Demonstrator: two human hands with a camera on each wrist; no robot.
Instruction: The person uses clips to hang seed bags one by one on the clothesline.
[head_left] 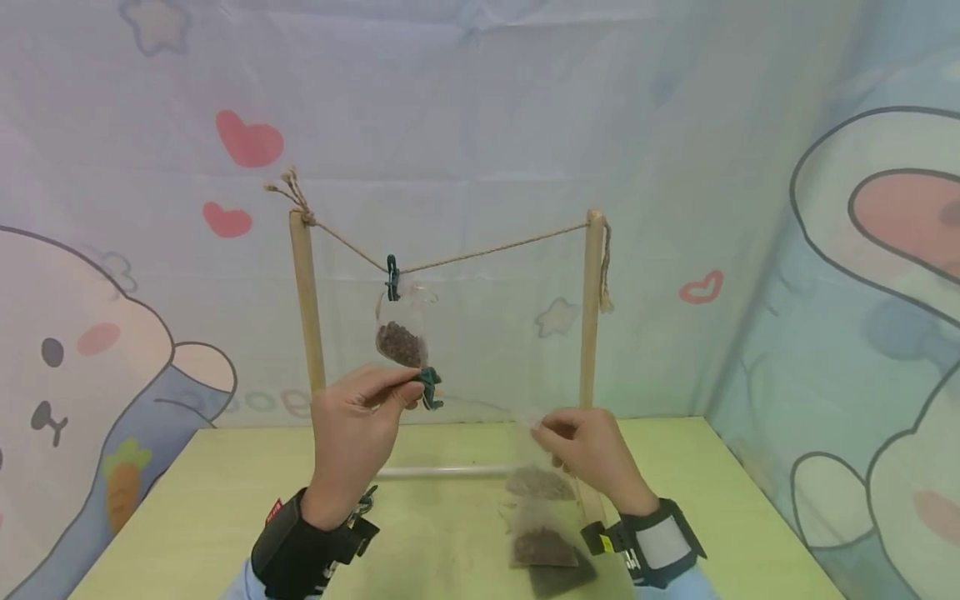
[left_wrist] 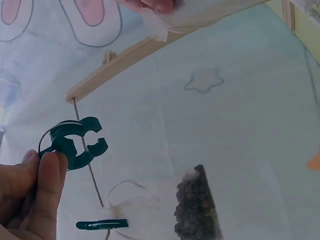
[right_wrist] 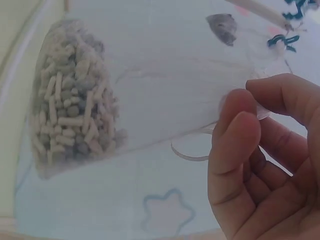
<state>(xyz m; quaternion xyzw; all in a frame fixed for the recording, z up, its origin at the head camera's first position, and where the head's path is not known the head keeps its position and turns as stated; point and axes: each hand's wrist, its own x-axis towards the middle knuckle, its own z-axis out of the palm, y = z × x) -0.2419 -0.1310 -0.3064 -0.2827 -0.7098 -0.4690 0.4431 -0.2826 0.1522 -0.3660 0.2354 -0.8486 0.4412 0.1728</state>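
My left hand (head_left: 352, 429) pinches a dark green plastic clip (head_left: 431, 388) between thumb and fingers. In the left wrist view this clip (left_wrist: 75, 145) shows its notched jaws. Just above it in the head view, a clear bag of dark brown bits (head_left: 400, 343) hangs from a rope (head_left: 495, 252) by another green clip (head_left: 392, 282). My right hand (head_left: 596, 450) pinches the top of a translucent bag of pellets (head_left: 538, 482), which hangs down from the fingertips. The right wrist view shows pale sticks and grey balls inside that bag (right_wrist: 75, 105).
Two wooden posts, left (head_left: 303, 292) and right (head_left: 590, 325), hold the rope. A bag of brown material (head_left: 543, 547) and a darker bag (head_left: 570, 578) lie on the yellow-green table (head_left: 675, 467). A white bar (head_left: 450, 472) runs between the posts low down. A printed curtain (head_left: 465, 108) hangs behind.
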